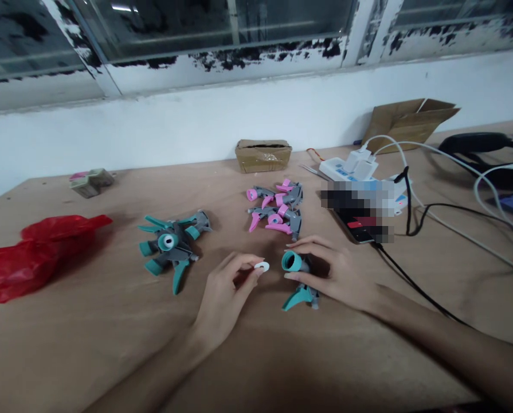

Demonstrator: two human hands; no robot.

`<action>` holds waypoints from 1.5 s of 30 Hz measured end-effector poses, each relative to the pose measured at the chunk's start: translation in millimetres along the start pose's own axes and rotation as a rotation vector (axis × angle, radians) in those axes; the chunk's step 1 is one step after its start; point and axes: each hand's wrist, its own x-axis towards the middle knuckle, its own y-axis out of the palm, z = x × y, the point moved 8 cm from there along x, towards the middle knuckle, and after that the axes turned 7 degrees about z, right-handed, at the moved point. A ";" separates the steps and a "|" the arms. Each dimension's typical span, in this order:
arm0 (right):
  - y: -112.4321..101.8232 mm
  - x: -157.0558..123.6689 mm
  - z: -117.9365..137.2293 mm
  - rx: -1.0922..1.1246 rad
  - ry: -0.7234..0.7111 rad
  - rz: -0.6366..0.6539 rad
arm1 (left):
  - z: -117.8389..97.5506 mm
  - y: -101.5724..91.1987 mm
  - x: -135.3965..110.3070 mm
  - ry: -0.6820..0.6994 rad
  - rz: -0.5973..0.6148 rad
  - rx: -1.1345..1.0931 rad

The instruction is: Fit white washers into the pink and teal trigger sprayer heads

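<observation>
My left hand (226, 292) pinches a small white ring (262, 266) between thumb and forefinger, just left of a teal cap opening. My right hand (333, 269) is wrapped round a teal and grey spray-trigger head (297, 278), whose round teal collar faces left toward the ring and whose teal trigger points down onto the wooden table (110, 332). A pile of teal and grey trigger heads (172, 246) lies to the left. A pile of pink and grey trigger heads (277, 212) lies just beyond my hands.
A red plastic bag (36, 246) lies at the left. A small cardboard box (262, 155) stands by the wall, a larger open one (411, 120) at the right. A white power strip (359, 169), a phone and black and white cables (432, 212) occupy the right side.
</observation>
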 end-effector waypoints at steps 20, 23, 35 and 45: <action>-3.8 0.7 -4.6 0.032 0.067 -0.013 | -3.0 -2.3 -1.0 0.035 -0.027 0.011; -4.2 0.9 -4.5 0.022 0.071 -0.015 | -2.1 -1.2 -1.4 0.027 -0.016 -0.003; -1.2 0.5 -6.0 0.010 0.059 -0.013 | -6.8 0.7 -1.3 0.056 0.007 0.033; -1.7 2.2 -6.6 0.021 0.085 0.005 | -9.1 2.6 -0.5 0.058 0.062 0.068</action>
